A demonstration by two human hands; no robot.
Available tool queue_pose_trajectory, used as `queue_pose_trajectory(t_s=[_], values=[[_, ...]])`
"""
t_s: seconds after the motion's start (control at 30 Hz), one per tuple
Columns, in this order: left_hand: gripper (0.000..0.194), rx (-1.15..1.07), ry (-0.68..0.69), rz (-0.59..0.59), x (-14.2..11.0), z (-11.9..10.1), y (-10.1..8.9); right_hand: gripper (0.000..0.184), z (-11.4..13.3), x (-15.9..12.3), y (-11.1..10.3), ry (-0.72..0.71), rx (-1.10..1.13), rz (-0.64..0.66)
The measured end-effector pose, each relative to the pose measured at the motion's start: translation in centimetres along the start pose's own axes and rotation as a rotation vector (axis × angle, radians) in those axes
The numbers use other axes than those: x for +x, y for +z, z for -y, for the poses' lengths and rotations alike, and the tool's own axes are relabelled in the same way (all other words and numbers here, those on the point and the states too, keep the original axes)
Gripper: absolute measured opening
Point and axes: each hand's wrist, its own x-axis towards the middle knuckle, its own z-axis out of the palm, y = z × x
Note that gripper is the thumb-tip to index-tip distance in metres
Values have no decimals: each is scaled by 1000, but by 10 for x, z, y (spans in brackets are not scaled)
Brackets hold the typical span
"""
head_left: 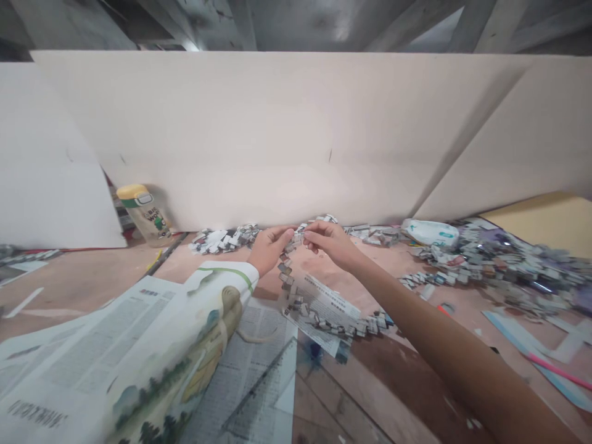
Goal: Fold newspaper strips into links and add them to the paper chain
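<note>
our printed sleeve [203,333] crosses newspaper [263,357]; beyond, our left hand [267,250] and right hand [333,243] pinch the paper chain [285,279] between their fingers, above the tabletop [370,262]; we should leave its trailing length slack.

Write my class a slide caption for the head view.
Left hand and right hand hold a paper chain that curves across newspaper, a bottle to the left.

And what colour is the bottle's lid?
The lid is yellow on top and green below, best seen in the head view.
</note>
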Motion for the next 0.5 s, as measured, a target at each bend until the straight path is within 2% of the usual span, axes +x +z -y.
queue_pose_trajectory(t_s=[0.13, 0.23, 0.5], values=[[48, 76, -31, 60, 4, 5, -3, 13, -4, 2, 1, 117, 44, -5], [42, 187, -13, 129, 5, 3, -7, 7, -8, 4, 0, 140, 36, -10], [22, 614, 149, 179, 3, 1, -12, 3, -19, 1, 4, 203, -103, 81]])
